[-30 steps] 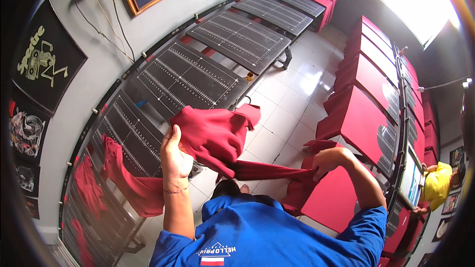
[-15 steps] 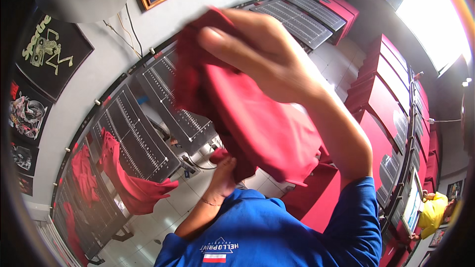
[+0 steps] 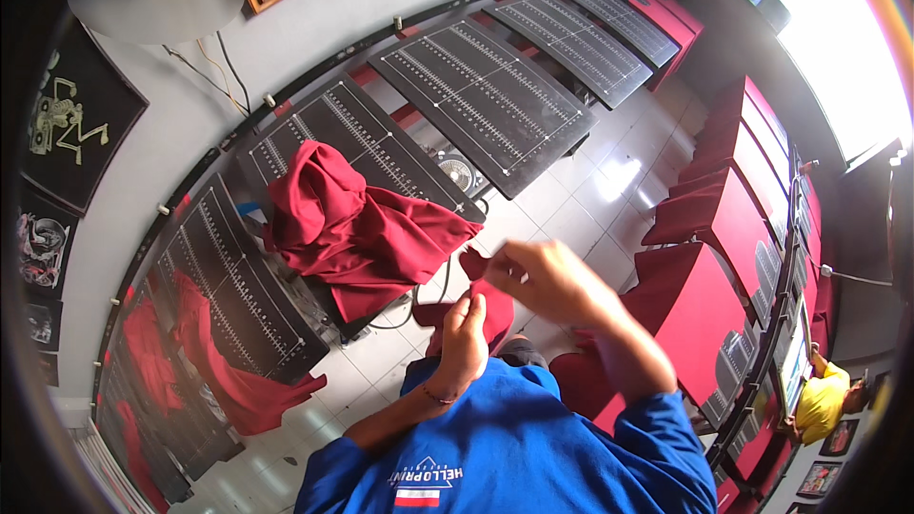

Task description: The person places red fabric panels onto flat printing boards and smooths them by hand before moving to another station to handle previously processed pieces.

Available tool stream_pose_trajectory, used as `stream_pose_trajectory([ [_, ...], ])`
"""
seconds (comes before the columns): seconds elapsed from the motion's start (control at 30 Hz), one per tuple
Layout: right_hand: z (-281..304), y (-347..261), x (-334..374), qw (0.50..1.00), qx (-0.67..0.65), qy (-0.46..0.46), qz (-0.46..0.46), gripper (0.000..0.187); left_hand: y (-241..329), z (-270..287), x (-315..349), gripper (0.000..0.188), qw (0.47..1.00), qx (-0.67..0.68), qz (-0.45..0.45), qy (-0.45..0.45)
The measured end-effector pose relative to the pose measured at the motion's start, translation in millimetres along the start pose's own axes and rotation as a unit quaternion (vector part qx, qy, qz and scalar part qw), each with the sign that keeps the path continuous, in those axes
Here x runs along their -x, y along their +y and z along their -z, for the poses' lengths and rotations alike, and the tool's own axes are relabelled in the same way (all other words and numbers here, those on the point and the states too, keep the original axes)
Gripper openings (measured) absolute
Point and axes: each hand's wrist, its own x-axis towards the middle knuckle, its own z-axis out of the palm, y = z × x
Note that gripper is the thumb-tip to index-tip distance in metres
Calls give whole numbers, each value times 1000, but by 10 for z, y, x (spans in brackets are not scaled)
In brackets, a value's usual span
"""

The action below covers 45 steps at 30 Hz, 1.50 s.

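Note:
In front of my chest, my left hand is closed on a smaller piece of dark red fabric. My right hand is slightly blurred and pinches the upper end of that same piece. Part of the fabric hangs below and behind my left hand. Just ahead and to the left, a crumpled red cloth lies heaped over a black printing board marked with white ruled lines. Neither hand touches this heap.
More ruled black boards line the wall rail at left and ahead. Red fabric drapes over the left boards. Boards covered in red cloth stand at right. A person in yellow is at far right; tiled floor lies between the rows.
The large red cloth, raised in my right hand before, now lies crumpled on a board. My right hand has come down to the smaller fabric piece by my left hand.

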Motion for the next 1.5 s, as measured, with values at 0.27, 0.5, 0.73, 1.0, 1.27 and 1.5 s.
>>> stream_pose_trajectory([
  [0.27, 54, 864, 237, 952, -175, 223, -114, 25, -107, -875, -588, 50, 980, 15, -79, -182],
  [0.5, 982, 1936, 235, 903, -327, 256, -112, 15, -169, -2077, -1284, 48, 975, -13, -82, -206],
  [0.73, 1877, 2974, 278, 796, -542, 262, -58, 10, -417, -3253, -1930, 26, 983, -17, -76, -166],
  [1.0, 2383, 3996, -74, 625, -716, 312, -11, 7, -546, -4161, -2906, 25, 992, 6, -83, -99],
  [1.27, 3371, 5834, 38, 972, -72, 8, -225, 37, -158, -4474, -4290, 18, 976, 209, -61, -10],
  [1.5, 4665, 7239, 563, 877, 169, -205, -400, 39, 44, -4975, -4961, 27, 971, 225, -63, -56],
])
